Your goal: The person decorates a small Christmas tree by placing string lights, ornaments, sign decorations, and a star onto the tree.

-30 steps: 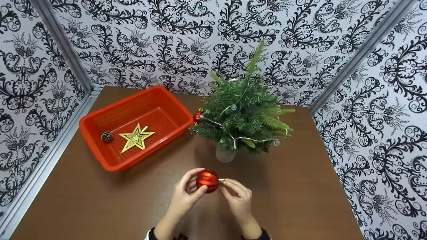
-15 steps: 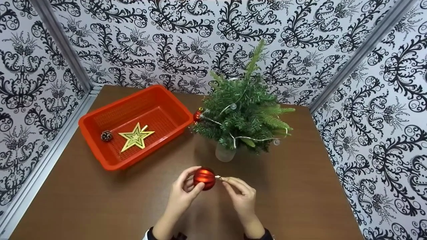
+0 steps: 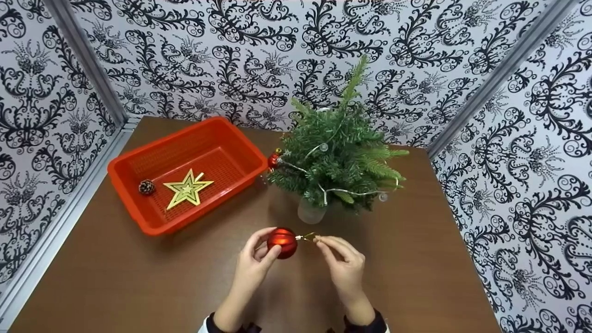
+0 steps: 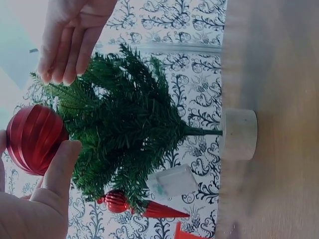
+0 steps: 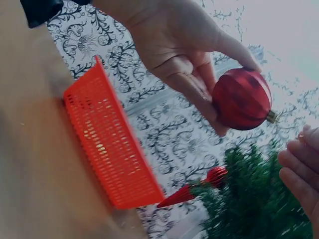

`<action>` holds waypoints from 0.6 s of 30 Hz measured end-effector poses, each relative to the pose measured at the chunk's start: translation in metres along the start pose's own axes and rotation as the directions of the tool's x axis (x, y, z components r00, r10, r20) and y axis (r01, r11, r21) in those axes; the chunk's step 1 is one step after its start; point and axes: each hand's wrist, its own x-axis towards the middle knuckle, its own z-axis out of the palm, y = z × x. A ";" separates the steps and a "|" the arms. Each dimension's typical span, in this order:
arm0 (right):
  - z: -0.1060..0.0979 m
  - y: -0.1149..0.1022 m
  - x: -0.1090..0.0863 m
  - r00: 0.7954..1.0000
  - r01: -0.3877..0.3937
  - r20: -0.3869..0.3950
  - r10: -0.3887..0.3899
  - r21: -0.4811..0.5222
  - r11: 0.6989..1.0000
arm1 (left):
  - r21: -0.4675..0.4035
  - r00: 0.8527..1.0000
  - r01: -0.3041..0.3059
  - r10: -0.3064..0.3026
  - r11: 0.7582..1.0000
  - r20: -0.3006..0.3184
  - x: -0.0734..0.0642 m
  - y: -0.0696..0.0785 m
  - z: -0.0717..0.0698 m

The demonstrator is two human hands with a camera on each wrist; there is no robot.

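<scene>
A shiny red, ribbed Christmas ball (image 3: 282,243) is gripped by my left hand (image 3: 253,266), thumb on the near side and fingers around the far side. From its cap a thin gold hanging loop (image 3: 309,237) stretches to the right. My right hand (image 3: 346,266) pinches the end of that loop between thumb and fingertips. In the right wrist view the ball's gold cap (image 5: 271,117) faces the right hand's fingers. Both hands are above the table, in front of a small artificial Christmas tree (image 3: 340,162).
The tree stands on a pale round base (image 4: 240,134) and carries a string of lights (image 3: 354,192). A red finial-shaped ornament (image 4: 115,201) hangs on its left side. An orange basket (image 3: 138,217) at left holds a gold star (image 3: 188,189) and a pinecone (image 3: 146,187).
My right hand has drawn away to the right, pulling the gold loop out straight from the cap. My left hand has shifted slightly left and farther from me with the ball.
</scene>
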 end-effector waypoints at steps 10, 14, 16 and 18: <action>-0.002 -0.019 0.039 0.997 0.081 0.028 -0.078 -0.156 0.984 | -0.185 0.994 0.082 -0.068 0.979 0.081 0.004 -0.003 0.009; 0.001 -0.021 0.053 0.996 0.088 0.037 -0.082 -0.225 0.970 | -0.239 0.984 0.171 -0.154 0.956 0.087 0.008 -0.001 0.013; 0.002 -0.021 0.058 0.996 0.085 0.038 -0.078 -0.255 0.963 | -0.269 0.980 0.196 -0.179 0.943 0.090 0.009 0.000 0.016; 0.003 -0.022 0.061 0.996 0.090 0.040 -0.081 -0.295 0.951 | -0.299 0.977 0.211 -0.191 0.931 0.095 0.011 0.002 0.019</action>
